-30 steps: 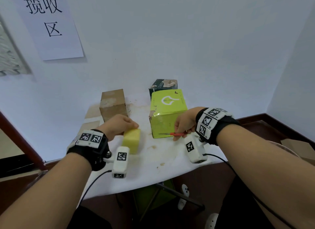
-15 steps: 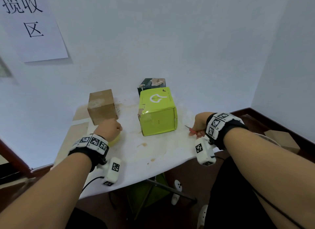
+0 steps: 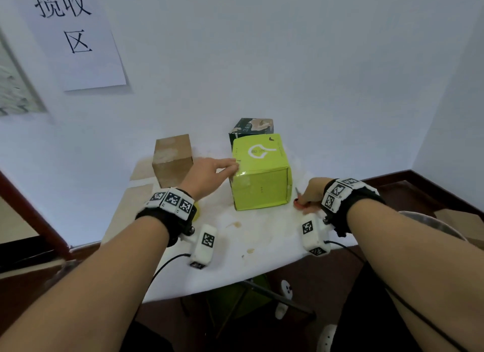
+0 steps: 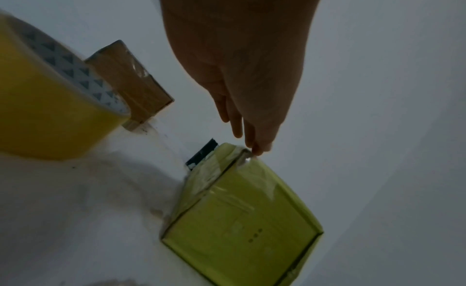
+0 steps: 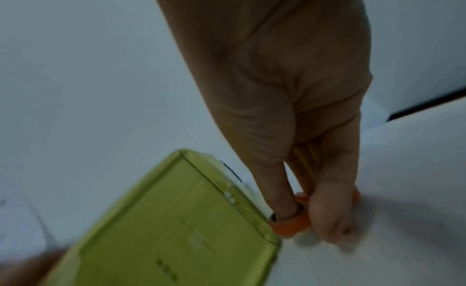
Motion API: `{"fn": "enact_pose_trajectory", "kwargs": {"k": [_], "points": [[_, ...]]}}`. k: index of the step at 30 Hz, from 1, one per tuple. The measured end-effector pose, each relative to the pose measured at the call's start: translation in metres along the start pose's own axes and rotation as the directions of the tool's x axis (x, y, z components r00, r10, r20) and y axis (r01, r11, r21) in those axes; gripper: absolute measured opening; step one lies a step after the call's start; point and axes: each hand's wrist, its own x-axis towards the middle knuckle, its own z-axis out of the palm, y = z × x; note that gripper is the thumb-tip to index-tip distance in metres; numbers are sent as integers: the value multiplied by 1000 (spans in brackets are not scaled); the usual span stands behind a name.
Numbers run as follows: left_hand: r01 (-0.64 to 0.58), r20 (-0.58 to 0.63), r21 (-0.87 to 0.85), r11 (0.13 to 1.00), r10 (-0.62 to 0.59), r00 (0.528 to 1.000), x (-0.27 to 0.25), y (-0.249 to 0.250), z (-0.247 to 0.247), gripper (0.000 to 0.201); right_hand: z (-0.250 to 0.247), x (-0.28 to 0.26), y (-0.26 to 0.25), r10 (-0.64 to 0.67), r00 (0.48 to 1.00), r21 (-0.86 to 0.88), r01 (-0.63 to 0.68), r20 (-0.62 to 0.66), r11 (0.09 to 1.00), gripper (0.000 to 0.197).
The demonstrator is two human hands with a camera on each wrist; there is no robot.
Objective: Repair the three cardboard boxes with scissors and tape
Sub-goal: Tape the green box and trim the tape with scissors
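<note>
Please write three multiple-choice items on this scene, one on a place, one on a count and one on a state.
1. Where does the tape roll stand?
A. On the green box
B. On the table, near the brown box
C. In the right hand

2. How many boxes are on the table?
A. Two
B. Three
C. Four

3. What is the left hand doing?
A. Touching the green box's top corner with straight fingers
B. Gripping the scissors
C. Lifting the brown box

Key: 1 B, the left wrist view shows it beside the brown box. 2 B, brown, green box and a dark box. 3 A, fingertips meet the taped corner; the right hand holds the scissors.
</note>
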Motion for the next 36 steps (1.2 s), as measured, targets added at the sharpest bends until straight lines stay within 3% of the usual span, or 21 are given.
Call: {"fn": "enact_pose_trajectory", "kwargs": {"k": [3, 6, 9, 11, 14, 17, 23, 30, 34, 36], "points": [[46, -11, -68, 997, -46, 999, 1, -6, 6, 24, -5, 9, 0, -17, 998, 95, 22, -53, 995, 33], [27, -10, -69, 997, -28, 1000, 2, -12, 6, 26, -7, 12, -4, -9, 983, 35, 15, -183, 999, 35], [-83, -63, 59, 995, 87, 994, 4, -16, 8, 23, -5, 17, -7, -17, 968, 83, 39, -250, 996, 26], [-165, -86, 127, 978, 176, 981, 4, -17, 11, 22, -5, 25, -5, -14, 945, 252, 102, -328, 962, 15], [-263, -60, 193, 945, 279, 958, 4, -20, 16, 43, -11, 28, -5, -5, 885, 462, 248, -466, 851, 21], [-337, -39, 250, 908, 357, 933, 7, -22, 16, 47, -18, 22, -18, -58, 826, 481, 381, -560, 789, 22], [-442, 26, 311, 841, 457, 889, 17, -29, 15, 41, -8, 23, -39, -151, 857, 507, 424, -493, 750, 48], [-502, 92, 262, 824, 497, 863, 17, -33, 12, 31, -10, 25, -35, -167, 860, 500, 427, -481, 753, 43], [-439, 140, 263, 859, 416, 898, 19, -33, 2, 26, -9, 27, -14, -39, 879, 594, 353, -475, 723, 26], [-345, 216, 274, 898, 292, 931, 21, -34, -13, 23, -7, 28, -4, -28, 923, 503, 234, -384, 832, 27]]}}
